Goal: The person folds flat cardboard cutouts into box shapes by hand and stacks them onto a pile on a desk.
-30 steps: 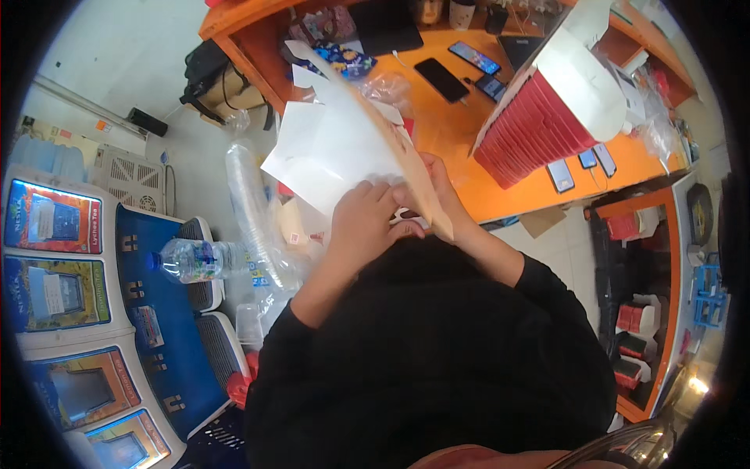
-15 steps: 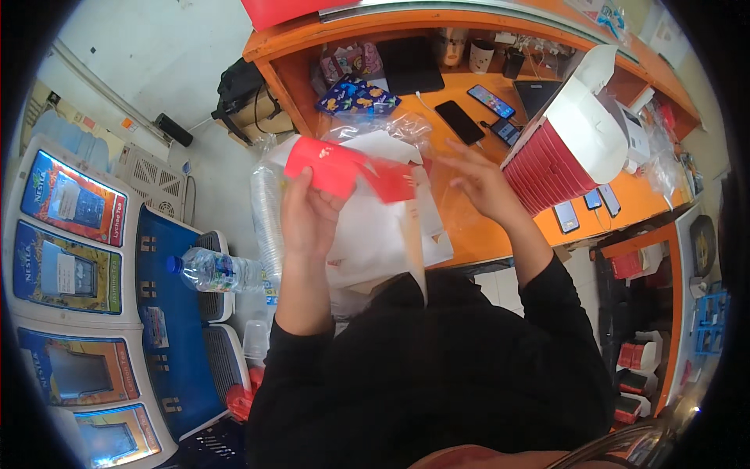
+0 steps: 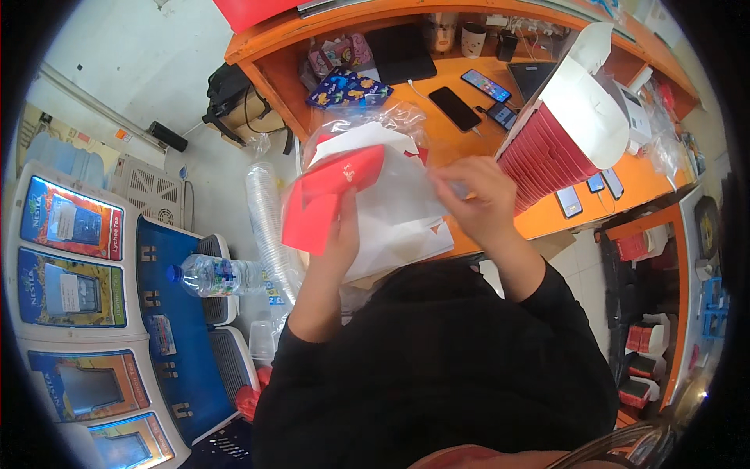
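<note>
A red paper carton blank (image 3: pixel 332 176), partly folded and smeared by motion, is in my left hand (image 3: pixel 342 238), whose fingers are closed round its lower part. My right hand (image 3: pixel 480 195) is at the right, its fingers bent together in a pinch at the edge of a blurred pale panel. Whether that panel belongs to the red blank I cannot tell. Beneath both hands lies a pile of flat white carton blanks (image 3: pixel 410 246) with a clear plastic bag (image 3: pixel 391 117) at its far side. A tall stack of nested red cartons (image 3: pixel 547 160) with white insides stands right of my right hand.
Several phones, including a black one (image 3: pixel 455 109), lie on the orange desk (image 3: pixel 437 86). A sleeve of clear cups (image 3: pixel 268 223) and a water bottle (image 3: pixel 215 276) are on the left, beside a drinks dispenser (image 3: pixel 144 344). More red cartons (image 3: pixel 647 338) sit on a shelf at right.
The red blank has turned and shifted lower in my left hand. My right hand, spread and apart before, has drawn its fingers together near the pale panel. The view has shifted slightly.
</note>
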Motion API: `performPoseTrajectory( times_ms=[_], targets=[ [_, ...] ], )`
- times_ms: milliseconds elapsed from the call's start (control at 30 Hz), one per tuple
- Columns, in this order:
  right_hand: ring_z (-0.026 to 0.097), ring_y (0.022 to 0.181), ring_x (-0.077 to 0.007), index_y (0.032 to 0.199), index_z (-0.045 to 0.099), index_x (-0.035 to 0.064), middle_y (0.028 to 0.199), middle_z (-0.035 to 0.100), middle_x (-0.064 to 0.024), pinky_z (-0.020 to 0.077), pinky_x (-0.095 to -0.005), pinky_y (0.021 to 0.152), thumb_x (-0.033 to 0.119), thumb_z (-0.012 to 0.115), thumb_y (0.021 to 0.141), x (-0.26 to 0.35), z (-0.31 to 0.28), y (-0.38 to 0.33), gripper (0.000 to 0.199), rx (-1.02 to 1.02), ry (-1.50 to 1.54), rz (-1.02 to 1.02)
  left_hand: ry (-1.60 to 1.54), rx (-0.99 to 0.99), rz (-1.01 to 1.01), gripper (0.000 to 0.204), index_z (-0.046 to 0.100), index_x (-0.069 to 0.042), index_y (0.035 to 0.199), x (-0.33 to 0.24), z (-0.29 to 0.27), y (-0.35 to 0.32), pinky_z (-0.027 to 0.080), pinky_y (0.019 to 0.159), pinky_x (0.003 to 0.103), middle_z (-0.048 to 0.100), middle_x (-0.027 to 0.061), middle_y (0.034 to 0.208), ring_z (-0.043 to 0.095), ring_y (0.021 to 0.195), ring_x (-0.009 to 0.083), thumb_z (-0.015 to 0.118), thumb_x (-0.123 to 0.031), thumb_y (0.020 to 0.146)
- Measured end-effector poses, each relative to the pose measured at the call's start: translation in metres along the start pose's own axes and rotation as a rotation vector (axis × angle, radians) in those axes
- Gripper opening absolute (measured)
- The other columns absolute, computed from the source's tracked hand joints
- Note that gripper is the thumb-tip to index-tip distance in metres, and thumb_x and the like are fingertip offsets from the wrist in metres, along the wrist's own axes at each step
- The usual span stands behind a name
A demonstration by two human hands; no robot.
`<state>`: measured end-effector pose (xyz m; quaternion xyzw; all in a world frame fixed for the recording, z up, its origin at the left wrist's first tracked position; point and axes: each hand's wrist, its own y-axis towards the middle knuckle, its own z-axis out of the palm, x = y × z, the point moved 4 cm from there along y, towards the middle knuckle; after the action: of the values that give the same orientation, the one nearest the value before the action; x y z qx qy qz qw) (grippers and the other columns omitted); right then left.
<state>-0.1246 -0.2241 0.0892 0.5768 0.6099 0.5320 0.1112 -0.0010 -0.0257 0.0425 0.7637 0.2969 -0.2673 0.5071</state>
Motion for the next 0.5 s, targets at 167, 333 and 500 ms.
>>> performPoseTrajectory(
  times_ms=[167,333,500],
  targets=[
    [0.064,0.073,-0.0216,0.097,0.075,0.0069,0.084,0.068,-0.0045,0.0488,-0.0332,0.070,0.001,0.079,0.072,0.027,0.031,-0.013,0.027,0.096,-0.078,-0.135,0.105,-0.008,-0.077,0.023,0.063,0.000,0.117,-0.030,0.022,-0.003,0.050,0.087,0.037,0.068,0.0097,0.109,0.063,0.104,0.0212,0.062,-0.016,0.100],
    [0.062,0.075,-0.0221,0.099,0.074,0.0074,0.086,0.066,-0.0040,0.0488,-0.0345,0.068,0.002,0.079,0.070,0.031,0.032,-0.013,0.030,0.141,0.011,-0.122,-0.026,0.191,0.048,0.032,0.059,-0.002,0.125,-0.014,0.023,-0.006,0.050,0.090,0.039,0.065,0.0113,0.116,0.062,0.107,0.0245,0.064,-0.016,0.096],
    [0.066,0.075,-0.0230,0.093,0.072,0.0055,0.083,0.069,-0.0060,0.0508,-0.0323,0.068,-0.001,0.078,0.074,0.026,0.034,-0.015,0.021,0.078,0.176,0.047,-0.034,0.254,0.118,0.034,0.060,-0.003,0.123,-0.010,0.022,-0.014,0.050,0.090,0.038,0.064,0.0113,0.117,0.061,0.107,0.0257,0.068,-0.015,0.093]
  ],
)
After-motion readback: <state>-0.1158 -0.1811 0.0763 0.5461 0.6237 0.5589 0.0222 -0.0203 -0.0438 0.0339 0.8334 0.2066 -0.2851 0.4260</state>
